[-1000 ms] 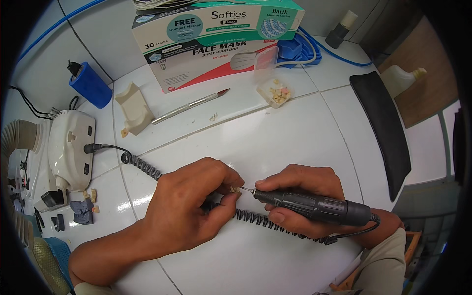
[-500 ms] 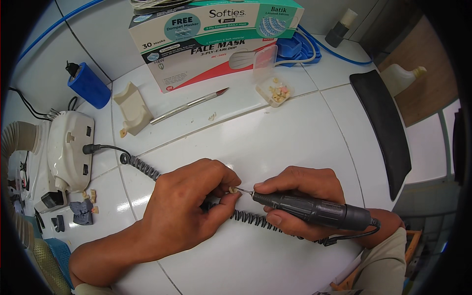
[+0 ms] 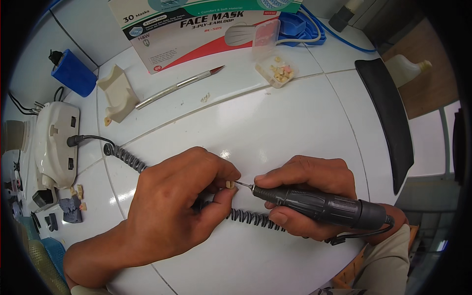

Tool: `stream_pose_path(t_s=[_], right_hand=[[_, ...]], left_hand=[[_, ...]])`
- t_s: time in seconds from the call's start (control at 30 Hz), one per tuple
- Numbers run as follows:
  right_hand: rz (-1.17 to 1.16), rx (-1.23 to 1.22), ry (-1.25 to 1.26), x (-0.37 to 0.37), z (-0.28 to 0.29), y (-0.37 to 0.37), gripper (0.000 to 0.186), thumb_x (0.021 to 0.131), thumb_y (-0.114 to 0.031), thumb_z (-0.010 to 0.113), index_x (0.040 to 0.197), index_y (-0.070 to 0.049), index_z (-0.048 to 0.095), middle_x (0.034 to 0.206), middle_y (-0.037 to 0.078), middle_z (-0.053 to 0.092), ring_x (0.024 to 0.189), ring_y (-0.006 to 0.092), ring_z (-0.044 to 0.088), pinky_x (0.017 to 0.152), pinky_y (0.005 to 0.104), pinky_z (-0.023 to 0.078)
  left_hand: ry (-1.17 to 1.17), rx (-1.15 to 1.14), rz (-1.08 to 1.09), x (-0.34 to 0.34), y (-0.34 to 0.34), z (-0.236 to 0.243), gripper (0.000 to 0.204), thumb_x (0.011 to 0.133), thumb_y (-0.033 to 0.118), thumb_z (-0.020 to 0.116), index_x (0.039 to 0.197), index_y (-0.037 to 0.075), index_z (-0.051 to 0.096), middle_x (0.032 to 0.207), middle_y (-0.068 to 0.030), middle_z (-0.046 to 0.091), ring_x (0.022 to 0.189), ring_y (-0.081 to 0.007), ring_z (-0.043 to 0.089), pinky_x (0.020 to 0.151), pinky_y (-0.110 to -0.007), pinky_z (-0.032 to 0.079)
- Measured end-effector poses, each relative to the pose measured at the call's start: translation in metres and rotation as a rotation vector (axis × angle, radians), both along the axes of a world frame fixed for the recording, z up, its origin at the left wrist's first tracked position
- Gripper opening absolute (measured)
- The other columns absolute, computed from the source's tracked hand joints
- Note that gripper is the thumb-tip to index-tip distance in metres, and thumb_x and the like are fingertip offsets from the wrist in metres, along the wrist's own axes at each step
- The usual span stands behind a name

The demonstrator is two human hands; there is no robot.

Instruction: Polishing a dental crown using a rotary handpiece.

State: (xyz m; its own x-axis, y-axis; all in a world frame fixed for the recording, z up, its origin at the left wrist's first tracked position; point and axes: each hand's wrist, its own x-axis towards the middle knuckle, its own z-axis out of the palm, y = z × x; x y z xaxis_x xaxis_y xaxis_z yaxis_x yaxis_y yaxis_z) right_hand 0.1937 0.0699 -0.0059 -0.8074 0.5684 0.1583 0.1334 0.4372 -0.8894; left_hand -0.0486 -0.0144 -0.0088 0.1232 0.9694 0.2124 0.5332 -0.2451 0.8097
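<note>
Pinched between the thumb and fingertips of my left hand (image 3: 179, 199) is a small cream tooth-shaped piece (image 3: 229, 185), like a dental crown. My right hand (image 3: 307, 179) grips a black rotary handpiece (image 3: 319, 205) like a pen, thumb on top near its nose. Its thin metal bur (image 3: 243, 184) points left, with the tip at or very near the tooth piece; I cannot tell whether they touch. A coiled black cord (image 3: 255, 218) passes under both hands. At the left, the white control box (image 3: 57, 145) has a cord plugged into its side.
Behind my hands lie a knife (image 3: 179, 87) with a silver handle, a cream holder (image 3: 118, 93) and a clear box (image 3: 275, 72) of small tooth pieces. Face mask boxes (image 3: 196, 42) stand at the back. A black pad (image 3: 386, 125) lies right; grey blocks (image 3: 70, 209) sit left.
The view has shifted, so the back items sit higher and further left. The tooth piece has turned in my left fingers. Both hands keep their grips, and the handpiece sits slightly further right.
</note>
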Motion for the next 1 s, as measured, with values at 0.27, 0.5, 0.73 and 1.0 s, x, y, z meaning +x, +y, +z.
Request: stream_pose_path(t_s=[0.27,0.5,0.73,1.0], right_hand=[[-0.01,-0.025,0.021,-0.0002,-0.001,0.0008,0.04,0.088,-0.016,0.084,0.124,-0.001,0.072,0.091,0.012,0.079,0.084,0.0193,0.079,0.076,0.0299,0.061],[-0.012,-0.029,0.016,0.0013,-0.0015,-0.0008,0.043,0.086,-0.017,0.086,0.124,-0.001,0.072,0.101,0.017,0.078,0.082,0.022,0.078,0.073,0.0307,0.061],[-0.022,-0.035,0.013,0.0007,-0.0015,-0.0015,0.043,0.086,-0.017,0.086,0.123,-0.001,0.073,0.099,0.016,0.079,0.081,0.0217,0.078,0.072,0.03,0.061],[-0.025,-0.032,0.025,0.0012,-0.0027,-0.0011,0.042,0.086,-0.017,0.086,0.122,0.0,0.073,0.098,0.017,0.079,0.08,0.0223,0.079,0.071,0.0304,0.062]], left_hand=[[-0.011,0.033,0.005,0.0,0.0,-0.0029,0.017,0.082,-0.006,0.078,0.098,-0.004,0.072,0.089,-0.0107,0.072,0.073,-0.016,0.074,0.06,-0.026,0.057],[0.04,0.031,-0.031,-0.0038,0.0006,-0.0011,0.018,0.082,-0.007,0.079,0.098,-0.003,0.072,0.091,-0.0111,0.072,0.074,-0.0168,0.075,0.061,-0.026,0.057],[0.01,-0.006,-0.021,-0.0034,0.0006,-0.0001,0.018,0.082,-0.006,0.078,0.097,-0.001,0.071,0.09,-0.0097,0.071,0.073,-0.0158,0.074,0.061,-0.026,0.057],[0.011,-0.007,-0.016,-0.0025,0.0003,-0.0023,0.017,0.082,-0.006,0.077,0.096,-0.001,0.071,0.09,-0.0088,0.071,0.072,-0.0144,0.074,0.061,-0.026,0.056]])
